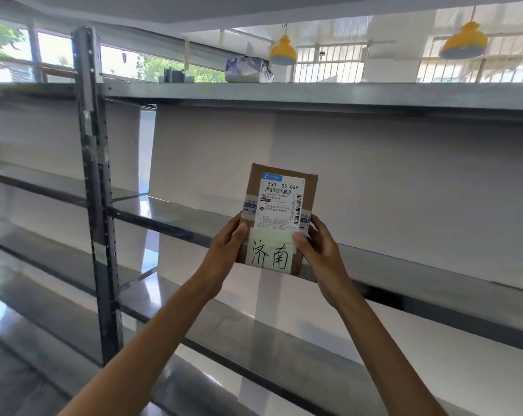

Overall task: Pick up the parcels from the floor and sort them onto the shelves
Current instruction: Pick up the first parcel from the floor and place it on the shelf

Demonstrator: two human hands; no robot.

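Glossy grey sheet-metal shelves (176,219) on a perforated post (96,175) fill the space before me. I hold the flat, rectangular cardboard parcel (309,187) upright in front of the middle shelf's edge, my left hand (227,250) and right hand (321,250) gripping its lower sides, thumbs on the front. It bears a white printed label (279,205) above a pale note (269,255) handwritten in black.
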